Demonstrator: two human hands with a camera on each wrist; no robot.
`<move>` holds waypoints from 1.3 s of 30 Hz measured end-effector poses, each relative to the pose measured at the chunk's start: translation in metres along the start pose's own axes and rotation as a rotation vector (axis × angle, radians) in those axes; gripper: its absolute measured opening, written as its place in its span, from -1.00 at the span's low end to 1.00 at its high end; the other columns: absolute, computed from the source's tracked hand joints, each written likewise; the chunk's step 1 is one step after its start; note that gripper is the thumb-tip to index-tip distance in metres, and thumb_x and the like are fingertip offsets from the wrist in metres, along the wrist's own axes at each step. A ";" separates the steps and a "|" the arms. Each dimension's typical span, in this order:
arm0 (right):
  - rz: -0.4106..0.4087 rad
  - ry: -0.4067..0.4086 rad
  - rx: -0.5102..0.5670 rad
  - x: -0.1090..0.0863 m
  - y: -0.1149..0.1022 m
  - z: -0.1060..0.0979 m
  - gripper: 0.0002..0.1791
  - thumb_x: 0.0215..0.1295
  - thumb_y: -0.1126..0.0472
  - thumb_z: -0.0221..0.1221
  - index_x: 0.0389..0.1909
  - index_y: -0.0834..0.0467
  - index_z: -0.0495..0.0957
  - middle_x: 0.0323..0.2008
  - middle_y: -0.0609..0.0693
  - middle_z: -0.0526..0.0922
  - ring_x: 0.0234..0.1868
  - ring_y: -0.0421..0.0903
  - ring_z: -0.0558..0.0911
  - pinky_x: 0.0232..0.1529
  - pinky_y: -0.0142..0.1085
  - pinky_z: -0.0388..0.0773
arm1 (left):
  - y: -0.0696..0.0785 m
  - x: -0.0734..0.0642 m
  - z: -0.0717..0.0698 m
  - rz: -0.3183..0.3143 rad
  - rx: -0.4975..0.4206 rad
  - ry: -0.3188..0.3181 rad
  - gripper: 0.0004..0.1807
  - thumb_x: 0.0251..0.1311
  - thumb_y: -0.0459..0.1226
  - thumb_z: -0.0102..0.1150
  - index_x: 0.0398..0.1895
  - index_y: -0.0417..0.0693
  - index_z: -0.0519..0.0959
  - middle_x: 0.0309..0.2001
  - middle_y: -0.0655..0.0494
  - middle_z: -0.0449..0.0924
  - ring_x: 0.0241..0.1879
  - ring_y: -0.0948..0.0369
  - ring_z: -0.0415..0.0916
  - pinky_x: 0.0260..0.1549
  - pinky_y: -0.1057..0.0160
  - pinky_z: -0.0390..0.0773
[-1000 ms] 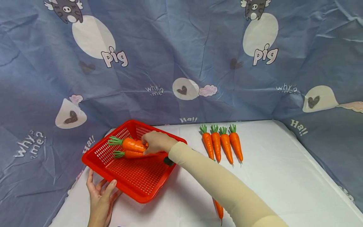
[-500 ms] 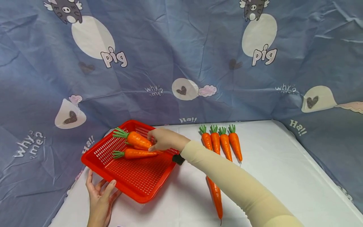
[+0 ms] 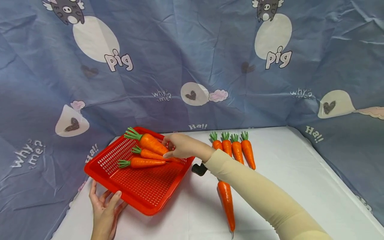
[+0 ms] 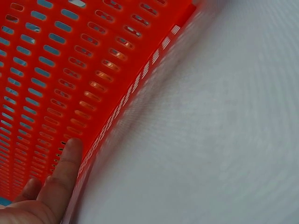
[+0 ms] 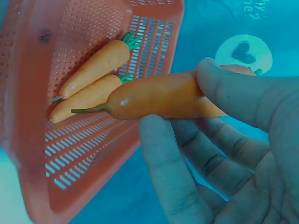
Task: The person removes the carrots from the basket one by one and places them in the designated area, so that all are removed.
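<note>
In the head view my left hand [image 3: 103,211] grips the near left side of a red plastic basket [image 3: 129,197], its thumb at the rim and its fingers around the outside. The left wrist view shows a finger [image 4: 63,175] against the slotted wall. My right hand [image 3: 186,146] pinches an orange carrot [image 3: 150,143] by its body between thumb and fingers, above the basket's back part. Its green top points up to the left. Below it, side by side on the basket floor, lie a second carrot [image 3: 150,154] and a third carrot [image 3: 144,162].
Right of the basket, a row of several carrots [image 3: 247,150] lies on the white tablecloth [image 3: 300,186], partly behind my right forearm. Nearer to me lies another carrot [image 3: 227,203]. A printed blue cloth [image 3: 240,110] hangs behind the table.
My right hand has lifted the carrot off the others and drawn it up and to the right, uncovering the carrot beneath. The left hand and basket stay almost still.
</note>
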State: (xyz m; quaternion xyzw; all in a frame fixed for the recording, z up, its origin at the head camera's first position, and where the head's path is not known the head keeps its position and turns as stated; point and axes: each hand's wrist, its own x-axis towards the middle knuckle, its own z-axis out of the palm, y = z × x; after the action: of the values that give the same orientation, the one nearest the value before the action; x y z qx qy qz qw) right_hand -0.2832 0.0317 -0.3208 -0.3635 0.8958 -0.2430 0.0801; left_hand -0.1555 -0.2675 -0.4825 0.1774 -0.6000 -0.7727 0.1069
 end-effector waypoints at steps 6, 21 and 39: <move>0.028 0.023 0.045 -0.017 0.006 -0.008 -0.61 0.42 0.11 0.43 0.13 0.17 0.60 -0.20 0.00 0.67 -0.23 -0.11 0.54 -0.11 -0.33 0.49 | -0.002 0.001 0.001 -0.006 -0.003 -0.004 0.11 0.52 -0.31 0.23 0.64 0.84 -0.30 0.26 0.28 0.24 0.21 0.28 0.42 -0.23 0.27 0.81; 0.091 0.060 0.187 -0.059 0.021 -0.018 -0.63 0.43 0.10 0.43 0.12 0.13 0.60 -0.15 -0.01 0.72 -0.35 -0.17 0.64 -0.13 -0.36 0.58 | -0.001 0.000 -0.001 -0.018 -0.005 0.022 0.11 0.49 -0.34 0.27 0.61 0.90 -0.22 0.27 0.23 0.22 0.18 0.31 0.45 -0.24 0.24 0.81; 0.168 0.099 0.275 -0.104 0.040 -0.023 -0.62 0.43 0.10 0.42 0.14 0.14 0.60 -0.18 -0.01 0.75 -0.29 -0.09 0.76 -0.21 -0.31 0.69 | 0.007 0.007 0.004 -0.022 0.025 0.064 0.12 0.47 -0.30 0.30 0.61 0.88 -0.25 0.27 0.28 0.26 0.22 0.22 0.43 -0.29 0.29 0.80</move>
State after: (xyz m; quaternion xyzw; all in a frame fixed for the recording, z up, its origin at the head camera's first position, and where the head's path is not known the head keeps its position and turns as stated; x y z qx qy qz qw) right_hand -0.2401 0.1364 -0.3241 -0.2604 0.8842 -0.3733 0.1048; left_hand -0.1636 -0.2685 -0.4758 0.2099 -0.6039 -0.7602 0.1155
